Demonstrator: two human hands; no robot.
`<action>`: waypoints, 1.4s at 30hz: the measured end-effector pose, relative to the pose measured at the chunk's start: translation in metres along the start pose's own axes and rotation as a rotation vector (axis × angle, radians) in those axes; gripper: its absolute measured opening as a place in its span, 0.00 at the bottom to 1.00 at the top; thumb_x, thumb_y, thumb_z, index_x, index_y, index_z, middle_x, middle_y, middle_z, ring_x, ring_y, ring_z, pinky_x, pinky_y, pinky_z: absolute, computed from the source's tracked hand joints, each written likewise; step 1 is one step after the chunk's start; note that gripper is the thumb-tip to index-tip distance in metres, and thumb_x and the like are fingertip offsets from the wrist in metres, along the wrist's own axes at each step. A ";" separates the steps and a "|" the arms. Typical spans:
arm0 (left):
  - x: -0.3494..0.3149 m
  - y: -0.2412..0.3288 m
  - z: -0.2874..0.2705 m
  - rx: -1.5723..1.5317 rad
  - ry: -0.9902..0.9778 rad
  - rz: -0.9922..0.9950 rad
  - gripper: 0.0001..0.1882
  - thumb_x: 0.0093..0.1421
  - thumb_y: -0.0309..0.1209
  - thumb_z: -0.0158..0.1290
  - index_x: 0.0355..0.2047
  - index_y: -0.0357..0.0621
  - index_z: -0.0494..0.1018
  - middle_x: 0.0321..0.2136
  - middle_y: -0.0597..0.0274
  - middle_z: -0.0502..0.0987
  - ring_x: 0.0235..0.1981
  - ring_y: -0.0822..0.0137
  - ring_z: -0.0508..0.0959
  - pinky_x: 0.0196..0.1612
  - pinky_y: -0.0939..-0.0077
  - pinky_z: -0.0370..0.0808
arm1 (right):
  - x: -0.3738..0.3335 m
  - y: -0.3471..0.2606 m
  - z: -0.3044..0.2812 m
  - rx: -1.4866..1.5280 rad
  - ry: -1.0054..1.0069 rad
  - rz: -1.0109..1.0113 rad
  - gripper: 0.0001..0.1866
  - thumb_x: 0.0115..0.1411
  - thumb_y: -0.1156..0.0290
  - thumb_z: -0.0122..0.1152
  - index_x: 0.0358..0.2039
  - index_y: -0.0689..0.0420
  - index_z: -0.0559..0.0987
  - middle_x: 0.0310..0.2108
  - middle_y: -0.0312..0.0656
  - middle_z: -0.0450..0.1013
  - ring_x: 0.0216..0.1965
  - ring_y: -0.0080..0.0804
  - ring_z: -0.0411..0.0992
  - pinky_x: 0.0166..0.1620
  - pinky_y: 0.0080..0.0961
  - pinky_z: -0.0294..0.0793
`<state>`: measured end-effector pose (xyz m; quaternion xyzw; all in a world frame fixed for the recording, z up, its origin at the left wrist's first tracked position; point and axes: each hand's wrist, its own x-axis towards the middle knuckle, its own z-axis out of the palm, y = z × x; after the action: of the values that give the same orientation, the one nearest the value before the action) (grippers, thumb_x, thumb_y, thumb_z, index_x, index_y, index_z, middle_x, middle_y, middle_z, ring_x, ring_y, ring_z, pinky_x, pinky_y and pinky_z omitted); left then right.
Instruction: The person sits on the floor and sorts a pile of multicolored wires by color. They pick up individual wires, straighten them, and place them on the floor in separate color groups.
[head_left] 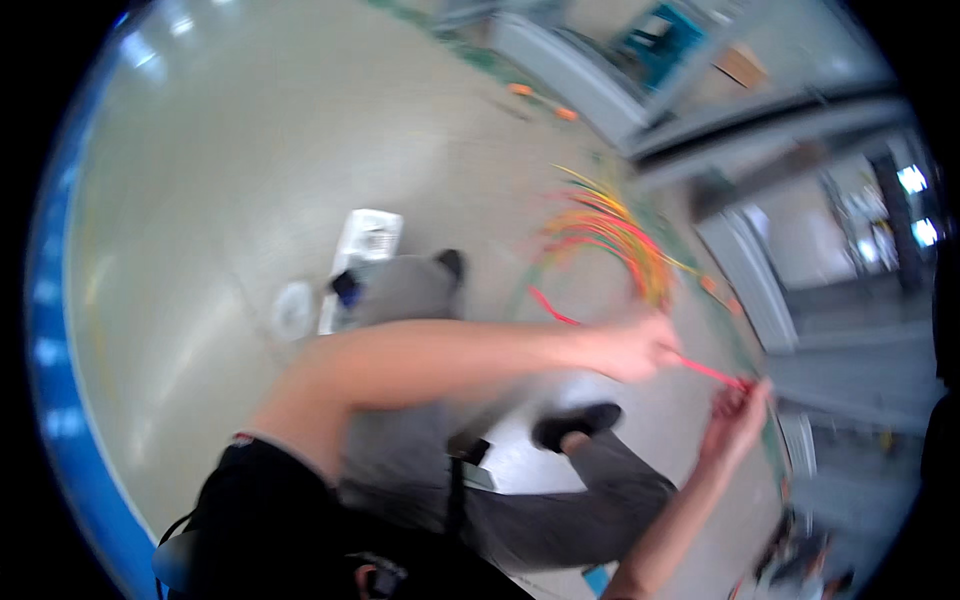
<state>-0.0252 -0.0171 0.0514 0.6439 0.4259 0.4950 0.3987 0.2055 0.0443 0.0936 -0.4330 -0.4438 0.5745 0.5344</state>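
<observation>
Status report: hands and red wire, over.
Left hand: gripping red wire. Right hand: holding it too. Straight between hands. Coloured bundle close by.

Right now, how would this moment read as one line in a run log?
left hand: holds red strand | right hand: same strand, blurred | coloured strands: curved bunch on floor

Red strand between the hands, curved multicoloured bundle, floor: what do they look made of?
Red strand: probably plastic, maybe insulated wire; vivid, even colour, but blur hides surface and core.
Multicoloured bundle: likely similar flexible plastic-covered strands, given the bright colours and easy curve.
Floor: perhaps coated concrete or resin; pale, semi-gloss, with soft light reflections.
</observation>
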 end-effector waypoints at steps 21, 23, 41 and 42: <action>0.013 0.013 -0.025 -0.174 -0.220 -0.413 0.13 0.61 0.31 0.50 0.23 0.34 0.73 0.11 0.73 0.63 0.12 0.83 0.57 0.15 0.85 0.49 | 0.006 0.015 0.001 -0.012 -0.127 0.046 0.20 0.65 0.53 0.48 0.26 0.56 0.72 0.16 0.29 0.62 0.16 0.17 0.57 0.20 0.18 0.58; 0.017 0.016 -0.028 -0.021 -0.216 -0.366 0.12 0.59 0.30 0.52 0.24 0.33 0.74 0.11 0.72 0.64 0.14 0.82 0.59 0.16 0.83 0.53 | 0.009 0.010 0.005 -0.187 -0.149 -0.100 0.20 0.66 0.53 0.48 0.26 0.56 0.73 0.17 0.29 0.63 0.17 0.16 0.58 0.21 0.18 0.59; 0.014 0.010 -0.045 0.098 -0.122 -0.288 0.11 0.60 0.32 0.54 0.32 0.34 0.77 0.18 0.68 0.71 0.22 0.79 0.67 0.26 0.78 0.67 | 0.024 0.015 0.027 -0.091 -0.311 0.194 0.16 0.67 0.58 0.46 0.30 0.55 0.74 0.20 0.30 0.67 0.21 0.18 0.64 0.25 0.17 0.64; 0.016 0.008 -0.047 0.114 -0.142 -0.220 0.11 0.60 0.32 0.54 0.33 0.34 0.77 0.17 0.67 0.71 0.22 0.79 0.67 0.25 0.79 0.66 | 0.026 0.004 0.019 -0.030 -0.235 0.178 0.16 0.67 0.58 0.46 0.29 0.56 0.73 0.19 0.31 0.67 0.20 0.19 0.64 0.25 0.18 0.64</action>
<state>-0.0677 -0.0001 0.0731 0.6482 0.4922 0.3765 0.4425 0.1850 0.0690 0.0933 -0.4085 -0.4717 0.6596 0.4190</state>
